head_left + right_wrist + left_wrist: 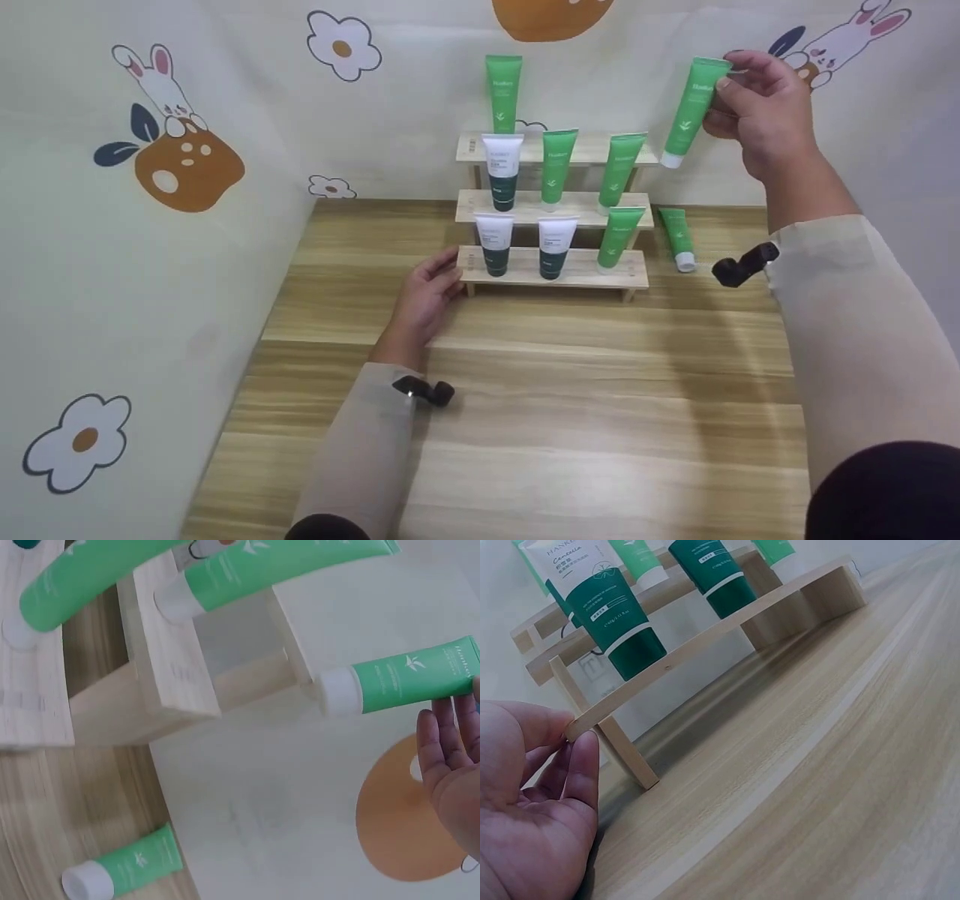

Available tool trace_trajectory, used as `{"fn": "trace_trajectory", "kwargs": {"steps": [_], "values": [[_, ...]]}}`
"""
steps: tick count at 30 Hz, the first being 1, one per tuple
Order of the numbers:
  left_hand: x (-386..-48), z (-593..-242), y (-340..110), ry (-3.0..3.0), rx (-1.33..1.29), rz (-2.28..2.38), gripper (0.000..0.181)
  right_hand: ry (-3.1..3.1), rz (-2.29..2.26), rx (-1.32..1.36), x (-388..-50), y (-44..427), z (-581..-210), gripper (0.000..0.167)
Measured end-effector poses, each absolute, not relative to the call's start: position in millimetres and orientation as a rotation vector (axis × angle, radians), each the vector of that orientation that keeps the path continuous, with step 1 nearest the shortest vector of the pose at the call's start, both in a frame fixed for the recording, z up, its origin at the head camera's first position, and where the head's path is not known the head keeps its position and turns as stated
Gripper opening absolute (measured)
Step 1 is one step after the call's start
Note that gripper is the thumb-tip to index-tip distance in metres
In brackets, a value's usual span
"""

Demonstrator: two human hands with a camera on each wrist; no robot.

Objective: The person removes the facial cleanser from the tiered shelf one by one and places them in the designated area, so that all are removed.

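A three-step wooden rack (555, 277) holds green tubes and white-and-dark-green tubes, all upright on their caps. At the rack's lowest step, my left hand (424, 300) grips the left end; in the left wrist view that hand (540, 802) pinches the board's corner (592, 716) between thumb and fingers. My right hand (772, 112) pinches a green tube (694, 112) near its flat top end, cap down and slightly tilted, in the air right of the top step. The right wrist view shows this tube's (412, 679) white cap close to the top step's end.
Another green tube (677, 236) lies on the wooden table (525, 420) to the right of the rack. One green tube (503, 94) stands at the left of the top step. A patterned cloth (405, 112) hangs behind the rack and along the left side.
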State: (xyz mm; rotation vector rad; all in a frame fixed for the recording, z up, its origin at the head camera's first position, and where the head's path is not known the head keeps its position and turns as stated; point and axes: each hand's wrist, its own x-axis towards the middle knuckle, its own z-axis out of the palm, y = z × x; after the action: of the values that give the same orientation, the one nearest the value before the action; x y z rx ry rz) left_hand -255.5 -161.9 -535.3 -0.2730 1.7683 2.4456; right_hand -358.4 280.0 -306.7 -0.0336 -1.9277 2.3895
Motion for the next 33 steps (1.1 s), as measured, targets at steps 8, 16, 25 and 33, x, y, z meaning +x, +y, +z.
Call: {"fn": "trace_trajectory", "kwargs": {"steps": [8,16,25,33], "values": [[-256,-536,-161,1.77,-0.271,2.438,0.049,-1.897,2.429,-0.126,-354,308,-330,0.044],[-255,-535,-161,1.754,-0.231,2.47,0.048,-1.912,2.442,-0.212,-352,332,-364,0.048],[-255,-535,-161,1.761,-0.227,2.462,0.047,-1.998,2.423,-0.351,-346,355,-408,0.053],[-255,-535,-161,1.765,-0.238,2.463,0.048,-2.059,2.444,-0.475,-350,367,-436,0.054]]}}
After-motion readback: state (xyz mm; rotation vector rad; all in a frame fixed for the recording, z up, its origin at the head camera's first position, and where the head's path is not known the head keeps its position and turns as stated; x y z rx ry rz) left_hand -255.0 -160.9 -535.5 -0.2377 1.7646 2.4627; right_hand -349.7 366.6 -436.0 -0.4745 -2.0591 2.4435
